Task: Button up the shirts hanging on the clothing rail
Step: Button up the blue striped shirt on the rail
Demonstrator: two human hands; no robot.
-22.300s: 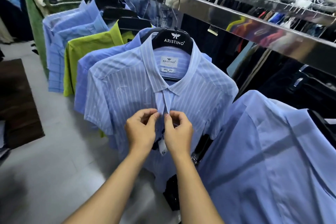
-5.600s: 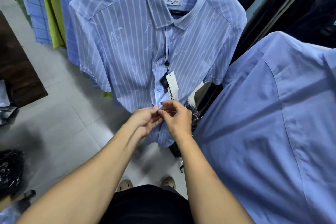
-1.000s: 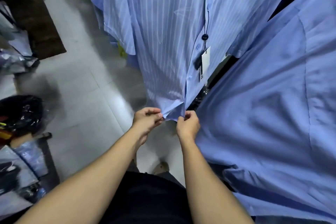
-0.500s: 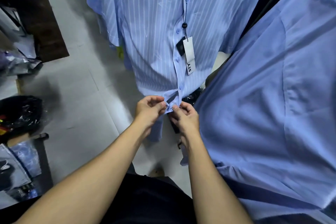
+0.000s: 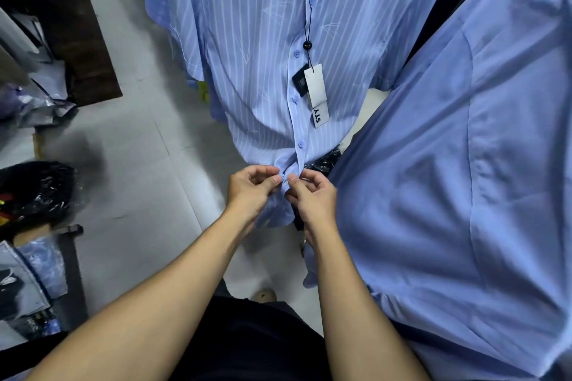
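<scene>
Fabric fills most of what I see: a plain blue shirt (image 5: pixel 464 164) takes the whole right side of the frame, hanging untouched, and I judge it will want the same work in its turn. At top centre hangs the striped shirt (image 5: pixel 247 40), the one in hand, its front closed down the placket as far as the lowest visible button near mid-frame. I read it as light, thin and thoroughly limp: it will fold, bunch and swing on its hanger at any tug, so it holds no shape for me. The best hold, to my mind, is the placket's doubled edge right at the buttonhole, where the cloth is a touch firmer, not the loose panel beside it. My left hand (image 5: pixel 249 192) and right hand (image 5: pixel 312 198) meet at centre frame, fingers curled, each pinching one bottom front edge of the striped shirt between thumb and fingertips, with the two edges drawn together. Whether a button sits between them I cannot tell; the fingers hide it. A white hang tag (image 5: pixel 314 86) dangles on a black cord over the placket, above the hands and clear of them. The small blue buttons (image 5: pixel 301 143) look smooth and slippery, so I'd pinch each by its rim and feed it edgewise through the hole.
</scene>
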